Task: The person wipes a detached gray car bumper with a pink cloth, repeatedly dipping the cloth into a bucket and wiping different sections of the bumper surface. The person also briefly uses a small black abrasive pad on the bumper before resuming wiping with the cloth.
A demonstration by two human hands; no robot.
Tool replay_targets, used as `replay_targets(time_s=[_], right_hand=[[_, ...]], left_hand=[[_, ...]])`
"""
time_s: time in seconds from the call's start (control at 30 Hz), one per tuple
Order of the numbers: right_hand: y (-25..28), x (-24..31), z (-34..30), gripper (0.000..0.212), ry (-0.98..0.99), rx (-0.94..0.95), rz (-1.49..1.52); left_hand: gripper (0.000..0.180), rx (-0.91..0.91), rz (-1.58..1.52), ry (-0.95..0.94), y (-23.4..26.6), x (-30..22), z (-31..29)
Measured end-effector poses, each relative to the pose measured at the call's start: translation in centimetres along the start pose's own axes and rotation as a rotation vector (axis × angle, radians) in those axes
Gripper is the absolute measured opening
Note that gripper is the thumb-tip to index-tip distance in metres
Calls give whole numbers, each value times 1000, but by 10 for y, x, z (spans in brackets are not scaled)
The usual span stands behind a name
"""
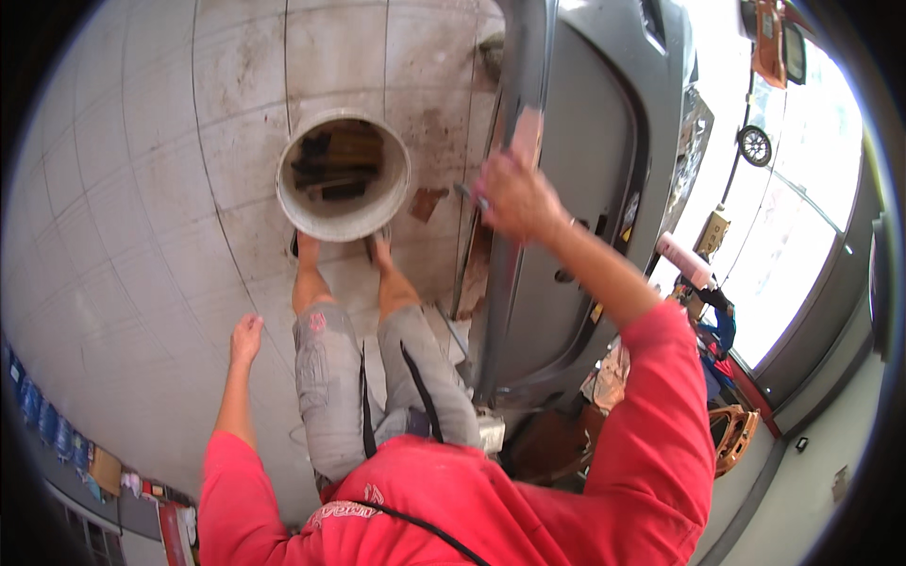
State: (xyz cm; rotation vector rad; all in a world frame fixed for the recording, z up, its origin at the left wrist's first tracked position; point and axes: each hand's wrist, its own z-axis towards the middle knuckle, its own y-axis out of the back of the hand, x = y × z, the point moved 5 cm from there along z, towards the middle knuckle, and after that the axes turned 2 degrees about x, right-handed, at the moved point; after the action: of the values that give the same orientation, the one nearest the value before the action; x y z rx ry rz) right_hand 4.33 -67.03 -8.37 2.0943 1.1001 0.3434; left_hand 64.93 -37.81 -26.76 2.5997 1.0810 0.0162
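My right hand (519, 198) is closed, blurred by motion, at the edge of a grey car door (595, 141). Something small and grey juts from its left side, too smeared to name. Just above my knuckles a pale pink patch (528, 132) lies along the door edge; whether it is on the panel or part of what I hold, I cannot tell. On the left, my left hand (247, 338) hangs away from everything, its fingers curled in with nothing visible in them.
A white bucket (283, 189) holding dark and yellowish long pieces stands by my feet. A brown scrap (427, 203) lies on the stained tiled floor (236, 57). Right of the door is a pink bottle (686, 260). Blue bottles (47, 420) line the far left.
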Motion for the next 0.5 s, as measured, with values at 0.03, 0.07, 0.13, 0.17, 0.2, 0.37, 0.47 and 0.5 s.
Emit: replay_targets(time_s=[0.03,0.07,0.13,0.17,0.2,0.37,0.47,0.5], right_hand=[[7,-28,26,63,-43,-76,18],[10,-51,49,62,-82,-134,-15],[17,-71,80,60,-163,314,-135],[11,-69,81,58,-158,333,-123],[1,-65,83,58,-152,347,-115],[-11,36,31,28,160,445,-281],[-22,120,-38,9,301,523,-323],[-73,154,-60,16,362,354,-207]], left_hand=[[46,-16,-53,-46,-14,7,-2],[47,-26,-96,-89,-22,12,-7],[49,79,-380,9,-31,-66,-54],[49,81,-429,-12,-29,-90,-70],[49,77,-481,-34,-28,-107,-83],[46,7,-649,-45,-58,-97,-138],[45,-5,-614,-31,-74,-84,-156],[44,1,-568,-35,-75,-89,-160]])
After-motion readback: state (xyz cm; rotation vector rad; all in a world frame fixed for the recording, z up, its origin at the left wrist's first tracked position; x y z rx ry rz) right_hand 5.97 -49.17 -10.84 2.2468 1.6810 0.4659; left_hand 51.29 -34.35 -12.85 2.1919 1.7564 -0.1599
